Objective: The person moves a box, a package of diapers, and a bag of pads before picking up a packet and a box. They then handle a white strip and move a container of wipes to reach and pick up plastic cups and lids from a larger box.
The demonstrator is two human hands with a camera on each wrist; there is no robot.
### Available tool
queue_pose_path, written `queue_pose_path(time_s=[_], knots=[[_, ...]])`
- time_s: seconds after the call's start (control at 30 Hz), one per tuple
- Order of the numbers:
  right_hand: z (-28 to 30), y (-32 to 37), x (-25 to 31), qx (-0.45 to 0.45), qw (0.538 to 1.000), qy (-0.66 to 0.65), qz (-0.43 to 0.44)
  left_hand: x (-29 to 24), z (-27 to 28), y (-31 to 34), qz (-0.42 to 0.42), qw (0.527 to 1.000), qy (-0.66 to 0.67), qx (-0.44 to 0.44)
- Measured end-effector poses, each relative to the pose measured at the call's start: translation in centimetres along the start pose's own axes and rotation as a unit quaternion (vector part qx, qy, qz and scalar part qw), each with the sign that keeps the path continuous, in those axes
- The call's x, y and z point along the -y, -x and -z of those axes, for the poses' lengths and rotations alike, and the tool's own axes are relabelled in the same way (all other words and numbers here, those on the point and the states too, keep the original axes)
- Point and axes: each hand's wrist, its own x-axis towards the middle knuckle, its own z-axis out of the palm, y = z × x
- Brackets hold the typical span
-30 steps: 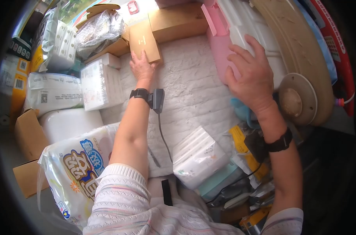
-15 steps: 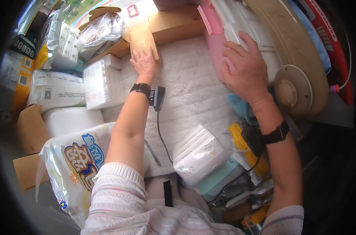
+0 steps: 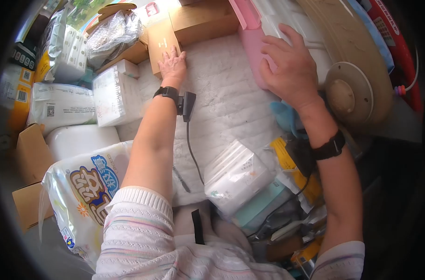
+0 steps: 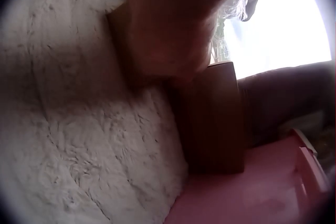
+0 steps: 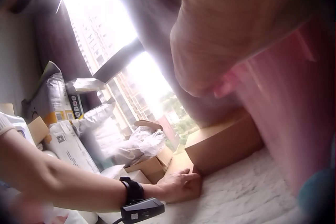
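The left hand [image 3: 173, 69] rests with spread fingers on the near right part of a slim brown cardboard box [image 3: 160, 41]. That box lies against a longer brown box [image 3: 205, 21] at the back of the white quilted surface [image 3: 212, 84]. Over the pink container [image 3: 254, 56] and the white ribbed lid beside it is the right hand [image 3: 292, 70], its fingers apart and slightly bent, holding nothing; whether it touches them I cannot tell. In the right wrist view the left hand [image 5: 176, 186] lies on the box's edge.
Tissue packs [image 3: 116, 98] and a bubble-wrapped item [image 3: 112, 37] stand at the left, a large plastic-wrapped pack [image 3: 88, 186] at the near left. Another tissue pack [image 3: 238, 177] lies near the lap. A beige round-ended object [image 3: 348, 93] is at the right. A cable runs from the left wrist.
The left hand has shifted from the middle of the slim box toward its right edge. The whole head view has moved slightly; the right hand keeps its place over the pink container.
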Motion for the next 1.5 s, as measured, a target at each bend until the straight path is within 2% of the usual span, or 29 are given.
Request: queue_pose_path(time_s=[0.07, 0.13, 0.17, 0.23, 0.3, 0.37, 0.4, 0.43, 0.47, 0.5, 0.57, 0.6, 0.63, 0.7, 0.73, 0.8, 0.83, 0.87, 0.9, 1.0, 1.07, 1.1, 1.17, 1.2, 1.27, 1.33, 1.4, 1.47, 1.5], knots=[[-0.1, 0.0, -0.1, -0.009, 1.000, -0.013, -0.007, -0.7, 1.1, 1.0, 0.018, 0.998, 0.054, 0.009], [-0.2, 0.1, -0.2, -0.015, 1.000, -0.024, -0.013, -1.6, 2.5, 3.5, 0.053, 0.983, 0.173, 0.030], [-0.1, 0.1, -0.3, 0.003, 0.999, -0.040, -0.026, -2.1, 3.5, 5.1, 0.050, 0.983, 0.173, 0.023], [0.3, -0.1, -0.2, 0.015, 0.998, -0.054, -0.041, -2.5, 5.3, 8.3, 0.097, 0.949, 0.284, 0.091], [1.1, 0.9, -0.2, 0.046, 0.988, -0.122, -0.077, -1.6, 5.9, 10.9, 0.075, 0.941, 0.324, 0.065], [4.2, 2.8, 2.3, 0.061, 0.974, -0.156, -0.154, -2.0, 6.5, 14.4, 0.057, 0.914, 0.399, 0.037], [6.5, 5.0, 4.3, 0.020, 0.965, -0.213, -0.154, -1.4, 4.1, 15.0, 0.031, 0.885, 0.465, 0.012], [9.1, 7.6, 6.5, 0.012, 0.944, -0.270, -0.188, -1.3, 4.6, 16.6, 0.009, 0.872, 0.489, 0.016], [10.8, 10.9, 8.7, 0.008, 0.928, -0.308, -0.209, -1.2, 5.4, 17.8, -0.006, 0.887, 0.461, 0.039], [12.2, 14.7, 11.2, -0.010, 0.923, -0.326, -0.204, -1.3, 5.4, 19.1, -0.002, 0.841, 0.537, 0.063], [15.6, 22.9, 16.5, 0.064, 0.886, -0.376, -0.264, -0.9, 4.6, 20.3, -0.021, 0.834, 0.544, 0.090], [15.9, 27.3, 18.9, 0.097, 0.869, -0.400, -0.273, -0.2, 3.1, 20.2, -0.064, 0.842, 0.531, 0.068], [16.9, 31.7, 21.0, 0.157, 0.853, -0.396, -0.301, -0.6, 4.1, 21.4, -0.068, 0.848, 0.520, 0.075], [18.2, 41.0, 24.8, 0.204, 0.820, -0.361, -0.394, -1.5, 5.4, 23.6, -0.097, 0.854, 0.505, 0.077], [20.8, 44.0, 26.0, 0.212, 0.786, -0.331, -0.478, -2.0, 6.6, 25.2, -0.117, 0.862, 0.487, 0.076], [24.7, 50.0, 28.5, 0.241, 0.744, -0.254, -0.569, -2.7, 8.3, 27.5, -0.154, 0.885, 0.435, 0.053], [26.2, 52.8, 29.8, 0.217, 0.711, -0.229, -0.628, -2.8, 8.4, 28.2, -0.177, 0.883, 0.432, 0.037], [27.1, 55.7, 31.1, 0.193, 0.673, -0.203, -0.685, -3.8, 10.0, 30.2, -0.161, 0.895, 0.415, 0.025], [27.6, 58.8, 32.2, 0.158, 0.644, -0.127, -0.738, -3.9, 10.2, 30.8, -0.193, 0.890, 0.412, 0.022], [28.3, 66.2, 32.6, 0.056, 0.558, 0.032, -0.827, -4.9, 10.9, 32.6, -0.255, 0.874, 0.414, 0.020], [27.7, 69.6, 31.6, 0.050, 0.560, 0.058, -0.825, -5.4, 11.4, 34.1, -0.277, 0.856, 0.432, 0.052], [27.3, 70.4, 30.9, 0.064, 0.557, 0.053, -0.827, -5.4, 10.2, 34.1, -0.296, 0.825, 0.478, 0.063], [23.6, 76.6, 30.7, -0.007, 0.588, -0.030, -0.808, -6.5, 10.9, 36.8, -0.294, 0.835, 0.460, 0.064], [23.0, 76.1, 30.2, 0.032, 0.609, 0.022, -0.792, -7.1, 11.2, 38.3, -0.330, 0.835, 0.439, 0.034], [21.6, 78.2, 29.6, 0.016, 0.665, 0.071, -0.743, -7.7, 11.3, 41.1, -0.336, 0.830, 0.444, 0.006], [21.8, 78.7, 28.9, 0.063, 0.613, 0.085, -0.783, -8.0, 12.3, 43.3, -0.339, 0.859, 0.385, 0.007], [22.3, 77.3, 28.5, 0.067, 0.581, 0.063, -0.809, -7.7, 11.7, 44.4, -0.336, 0.855, 0.395, 0.024], [22.0, 79.0, 28.5, -0.006, 0.611, -0.003, -0.791, -7.1, 11.0, 45.1, -0.318, 0.859, 0.400, 0.023], [22.4, 78.2, 28.0, -0.001, 0.621, -0.004, -0.784, -6.8, 10.7, 45.5, -0.317, 0.859, 0.400, 0.033]])
